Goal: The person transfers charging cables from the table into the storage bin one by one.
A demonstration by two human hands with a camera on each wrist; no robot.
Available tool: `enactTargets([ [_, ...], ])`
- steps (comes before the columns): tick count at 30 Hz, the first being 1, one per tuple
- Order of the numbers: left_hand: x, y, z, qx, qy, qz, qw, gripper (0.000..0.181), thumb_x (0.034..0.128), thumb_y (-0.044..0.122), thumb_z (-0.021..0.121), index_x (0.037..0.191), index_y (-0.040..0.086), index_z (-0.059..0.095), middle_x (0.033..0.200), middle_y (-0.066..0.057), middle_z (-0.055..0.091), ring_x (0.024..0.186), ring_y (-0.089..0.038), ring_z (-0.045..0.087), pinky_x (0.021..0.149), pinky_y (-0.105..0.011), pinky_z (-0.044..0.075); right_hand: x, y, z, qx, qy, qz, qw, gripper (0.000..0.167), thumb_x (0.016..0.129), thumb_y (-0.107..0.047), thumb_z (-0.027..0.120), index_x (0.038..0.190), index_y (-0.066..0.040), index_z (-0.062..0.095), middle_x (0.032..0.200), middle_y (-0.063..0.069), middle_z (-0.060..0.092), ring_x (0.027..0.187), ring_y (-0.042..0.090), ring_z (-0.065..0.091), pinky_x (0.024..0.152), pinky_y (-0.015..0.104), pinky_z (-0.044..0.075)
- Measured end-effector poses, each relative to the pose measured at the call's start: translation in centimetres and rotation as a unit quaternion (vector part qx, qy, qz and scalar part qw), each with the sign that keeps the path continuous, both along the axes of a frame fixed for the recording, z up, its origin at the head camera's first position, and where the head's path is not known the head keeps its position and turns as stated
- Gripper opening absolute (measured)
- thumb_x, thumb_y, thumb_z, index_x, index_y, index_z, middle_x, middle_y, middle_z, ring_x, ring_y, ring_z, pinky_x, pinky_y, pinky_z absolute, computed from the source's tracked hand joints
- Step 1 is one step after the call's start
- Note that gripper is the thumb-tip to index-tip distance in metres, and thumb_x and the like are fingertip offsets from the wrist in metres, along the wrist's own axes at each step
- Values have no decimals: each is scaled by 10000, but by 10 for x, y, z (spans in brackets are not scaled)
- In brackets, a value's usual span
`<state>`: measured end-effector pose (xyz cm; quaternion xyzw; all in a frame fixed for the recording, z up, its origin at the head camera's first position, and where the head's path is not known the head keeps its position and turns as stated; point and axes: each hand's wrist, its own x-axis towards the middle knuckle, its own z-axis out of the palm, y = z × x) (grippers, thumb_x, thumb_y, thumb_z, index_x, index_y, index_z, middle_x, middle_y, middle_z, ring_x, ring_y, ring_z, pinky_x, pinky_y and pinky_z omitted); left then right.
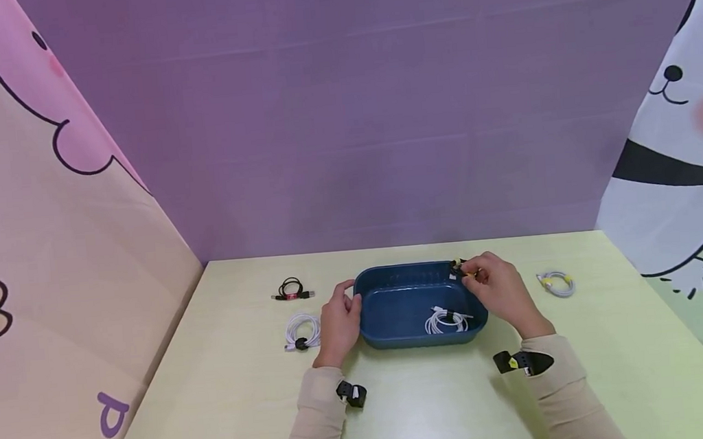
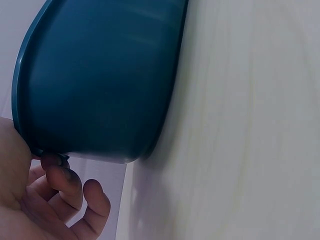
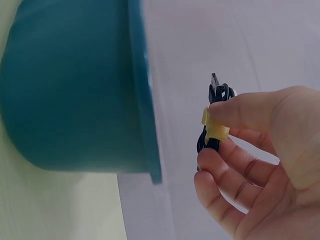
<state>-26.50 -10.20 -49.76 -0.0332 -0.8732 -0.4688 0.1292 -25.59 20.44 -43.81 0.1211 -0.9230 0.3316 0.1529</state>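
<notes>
At the left end of the blue tray (image 1: 390,313), the left hand (image 1: 339,322) grips the rim (image 1: 417,265). Near the tray's far right corner, above the rim, the right hand (image 1: 498,287) pinches a bundled black USB cable (image 3: 213,144) at its yellow tie (image 3: 217,131). Inside the tray, toward the right, lies a white cable coil (image 1: 440,321). On the table (image 1: 428,406), a red-banded cable (image 1: 291,295) and a black-tied coil (image 1: 292,329) lie left of the tray; a yellow-tied coil (image 1: 560,293) lies right.

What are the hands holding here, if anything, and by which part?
The right hand pinches a black USB cable at its yellow tie; the left hand grips the blue tray by its rim.
</notes>
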Motion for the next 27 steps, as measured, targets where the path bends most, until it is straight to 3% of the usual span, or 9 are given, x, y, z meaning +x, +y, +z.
enactTargets([
  [27, 1, 0, 1, 29, -57, 11, 10000, 366, 1039, 153, 592, 1396, 74, 580, 673, 12, 484, 546, -114, 438, 512, -236, 335, -1, -19, -11, 222, -120, 302, 9992, 144, 911, -63, 748, 1052, -30, 734, 894, 50, 611, 730, 152, 509, 644, 262, 440],
])
